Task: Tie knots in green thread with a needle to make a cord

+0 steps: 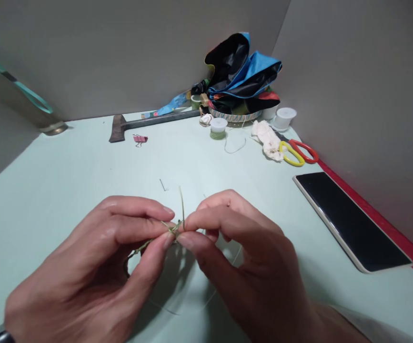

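Nearer than the hammer (163,119), the left hand (92,257) and right hand (252,252) pinch one green strand (144,246), its long part slanting down-left, a thin end upward, over a pale table (66,176) by grey walls (102,52), one binder clip (140,139) beside the hammer and one phone (352,221) well right of it.

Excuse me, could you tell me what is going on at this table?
A person is working a thin green strand between the fingertips of both hands, the left hand and the right hand nearly touching. Beyond them on the table lie a hammer-like tool, a pink binder clip and a spool of green thread. Scissors and a phone lie to the right.
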`<control>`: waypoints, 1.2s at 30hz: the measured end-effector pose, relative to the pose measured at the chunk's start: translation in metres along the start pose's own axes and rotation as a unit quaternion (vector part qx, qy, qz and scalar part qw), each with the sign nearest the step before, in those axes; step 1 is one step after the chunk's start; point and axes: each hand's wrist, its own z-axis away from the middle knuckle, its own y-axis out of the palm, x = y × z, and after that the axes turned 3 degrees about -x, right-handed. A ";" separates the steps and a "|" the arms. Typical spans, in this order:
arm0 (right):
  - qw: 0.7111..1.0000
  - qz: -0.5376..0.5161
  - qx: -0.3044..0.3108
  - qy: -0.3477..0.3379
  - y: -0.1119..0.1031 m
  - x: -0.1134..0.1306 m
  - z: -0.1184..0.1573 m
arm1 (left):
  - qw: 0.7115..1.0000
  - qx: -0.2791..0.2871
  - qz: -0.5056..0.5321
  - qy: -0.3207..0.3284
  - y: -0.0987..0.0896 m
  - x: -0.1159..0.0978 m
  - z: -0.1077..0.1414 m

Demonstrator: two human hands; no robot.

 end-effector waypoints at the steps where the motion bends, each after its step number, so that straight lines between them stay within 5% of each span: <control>1: 1.000 0.002 -0.001 0.003 0.001 0.000 -0.001 | 1.000 0.008 0.000 0.000 -0.001 0.000 0.000; 36: 0.999 0.019 0.011 -0.033 0.016 -0.008 0.000 | 0.998 0.019 0.016 -0.049 -0.002 -0.009 -0.003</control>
